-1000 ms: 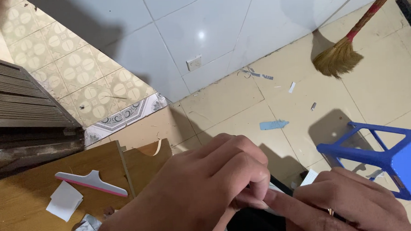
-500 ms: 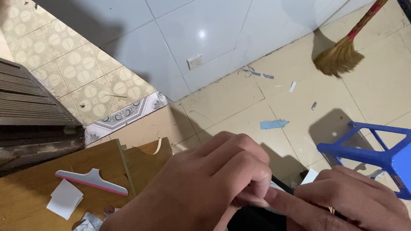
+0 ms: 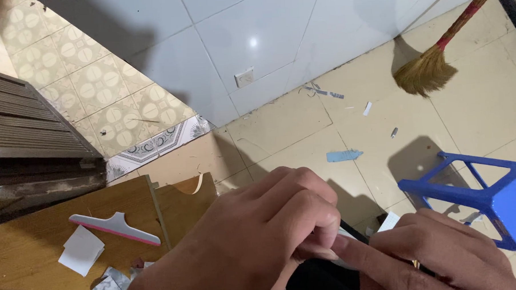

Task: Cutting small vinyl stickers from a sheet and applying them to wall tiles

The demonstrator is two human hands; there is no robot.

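**Two hands pinching at a dark object**

Left hand [image 3: 255, 242] curled, fingertips pressed onto a small white piece at the edge of a black object [image 3: 320, 277], bottom centre. Right hand [image 3: 439, 256] lies alongside, forefinger touching the left fingertips. Squeegee [image 3: 115, 227] on wooden board [image 3: 33, 250]; blue stool [image 3: 488, 191] right.

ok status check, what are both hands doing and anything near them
Left hand curled, fingertips pinching a small white piece. Right hand pressed against it over a dark object. Blue stool by the right hand; scraper lies on the wooden board.
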